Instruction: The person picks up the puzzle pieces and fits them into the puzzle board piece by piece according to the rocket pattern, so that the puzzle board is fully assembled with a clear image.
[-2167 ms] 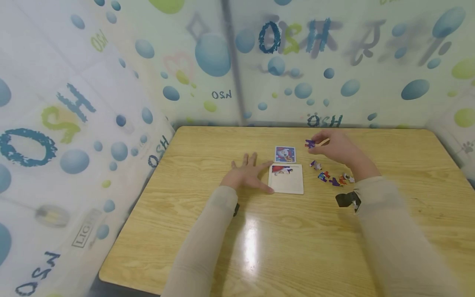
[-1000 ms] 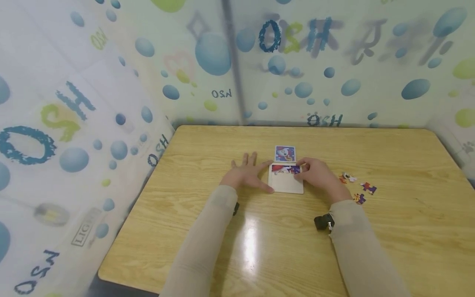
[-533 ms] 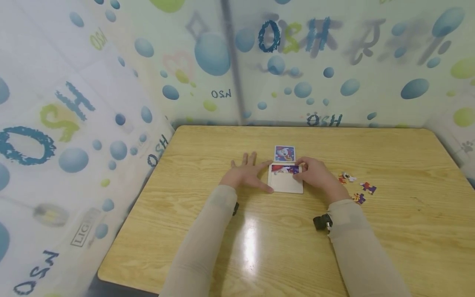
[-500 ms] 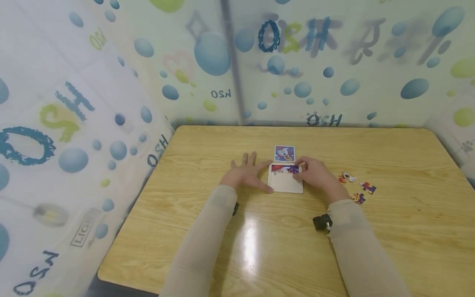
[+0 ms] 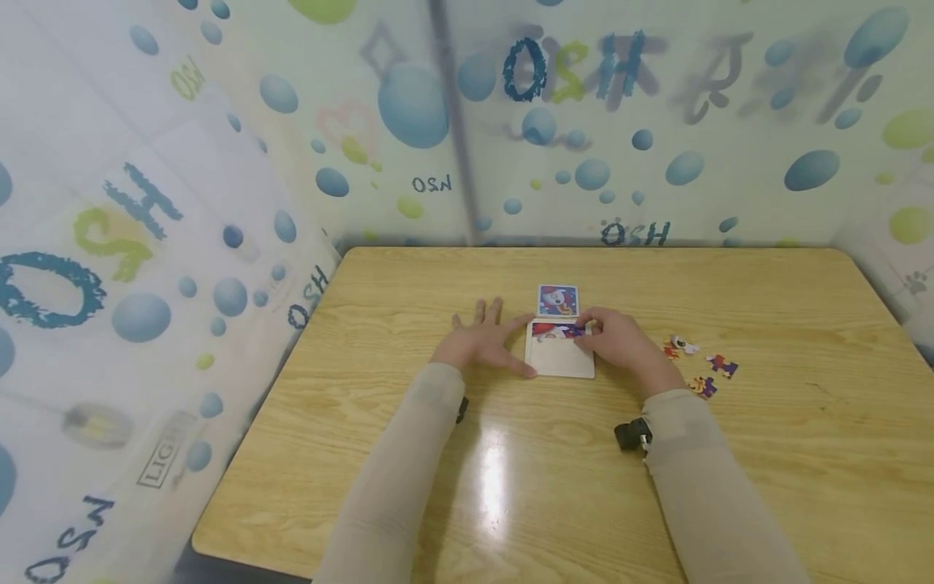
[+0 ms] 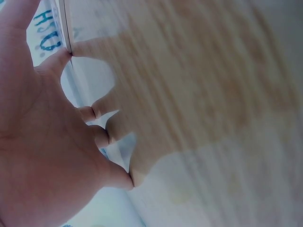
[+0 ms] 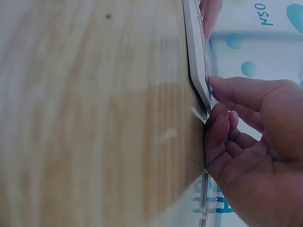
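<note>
Puzzle board [image 5: 560,361] between left fingers [image 5: 518,324] and right fingers [image 5: 600,315], against both.

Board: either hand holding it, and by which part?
Left hand, spread, doesn't grip the board, only touches its left edge. Right hand is at its far right corner; gripping or just pressing, can't tell.
</note>
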`<state>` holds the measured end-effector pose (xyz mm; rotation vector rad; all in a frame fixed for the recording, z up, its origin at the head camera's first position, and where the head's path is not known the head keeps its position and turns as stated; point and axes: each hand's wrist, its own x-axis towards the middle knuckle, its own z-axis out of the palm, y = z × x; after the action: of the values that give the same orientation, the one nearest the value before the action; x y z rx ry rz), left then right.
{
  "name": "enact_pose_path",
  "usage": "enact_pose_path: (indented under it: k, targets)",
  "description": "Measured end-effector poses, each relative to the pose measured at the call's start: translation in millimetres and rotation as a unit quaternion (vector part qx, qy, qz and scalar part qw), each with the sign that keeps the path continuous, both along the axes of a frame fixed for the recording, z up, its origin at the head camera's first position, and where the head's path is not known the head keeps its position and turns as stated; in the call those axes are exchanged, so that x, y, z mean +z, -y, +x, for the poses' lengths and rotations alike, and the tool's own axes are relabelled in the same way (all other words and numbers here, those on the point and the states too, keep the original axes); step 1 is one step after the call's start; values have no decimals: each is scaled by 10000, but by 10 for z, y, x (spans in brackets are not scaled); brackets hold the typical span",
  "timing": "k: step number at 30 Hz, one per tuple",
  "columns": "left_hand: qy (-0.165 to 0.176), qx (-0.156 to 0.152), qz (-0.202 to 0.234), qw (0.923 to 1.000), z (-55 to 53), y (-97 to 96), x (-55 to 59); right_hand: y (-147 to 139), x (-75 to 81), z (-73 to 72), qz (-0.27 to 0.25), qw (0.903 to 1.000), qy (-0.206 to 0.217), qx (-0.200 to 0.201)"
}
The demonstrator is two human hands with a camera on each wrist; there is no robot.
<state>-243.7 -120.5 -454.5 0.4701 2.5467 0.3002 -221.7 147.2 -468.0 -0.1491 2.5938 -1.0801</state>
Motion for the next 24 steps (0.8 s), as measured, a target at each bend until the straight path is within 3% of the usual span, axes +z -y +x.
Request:
enact_pose_path:
  k: [17, 24]
  targets:
    - [-53, -33, 6, 10000, -8, 14, -12, 39, 38, 13, 43, 9999, 112, -117]
    - [-28, -32, 29, 10000, 1, 19, -10, 52, -6, 36, 84, 9996, -29, -263]
